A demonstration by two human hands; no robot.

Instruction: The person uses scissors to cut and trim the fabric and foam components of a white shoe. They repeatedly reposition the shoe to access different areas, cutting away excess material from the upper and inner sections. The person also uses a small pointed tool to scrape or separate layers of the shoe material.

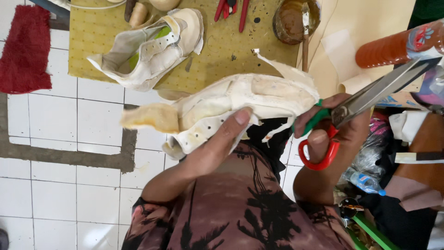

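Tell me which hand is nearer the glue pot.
Right. The right hand, holding scissors, sits below the glue pot; the left hand, gripping the shoe upper, is farther left.

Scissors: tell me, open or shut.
Shut: the scissors in the right hand show their blades lying together as one bar, no gap.

— What's under you?
— A white tiled floor [55,190] with a yellow-green mat [222,51] at your far side.
— And on them?
— On the mat: a white shoe upper [148,48], red pliers [231,9], a brown glue pot [293,21] (brush inside). A red rug [25,48] lies far left.
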